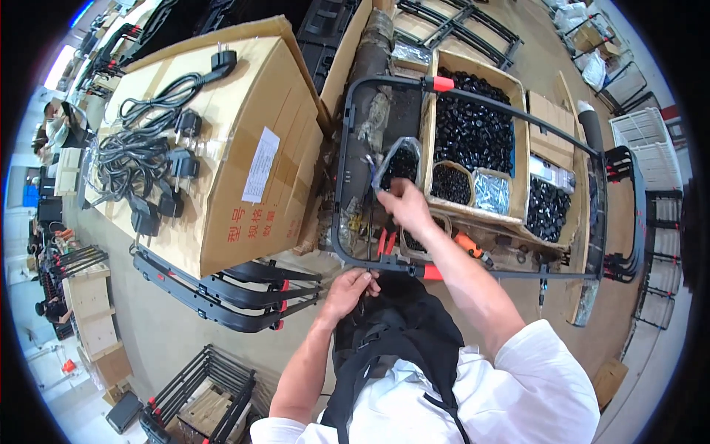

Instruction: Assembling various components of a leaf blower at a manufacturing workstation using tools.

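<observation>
A black tubular frame point(510, 112) with red sleeves lies across the bench in front of me. My right hand point(407, 207) is at the near edge of a clear plastic bag point(401, 159) of small black parts, inside the frame. Its fingers are bent together, and whatever they grip is hidden. Close to the frame's near left corner, my left hand point(350, 294) is closed with thumb and fingers pinched, beside the near bar. What it holds is too dark and small to name. Red-handled pliers point(386, 241) lie between the hands.
A divided box point(427, 126) holds black caps, a round tub point(452, 183) of small parts and bagged screws point(491, 192). An orange power tool point(470, 246) lies nearer me. At left, a large carton point(259, 214) carries coiled power cords point(137, 159); curved black frames point(229, 296) stand below.
</observation>
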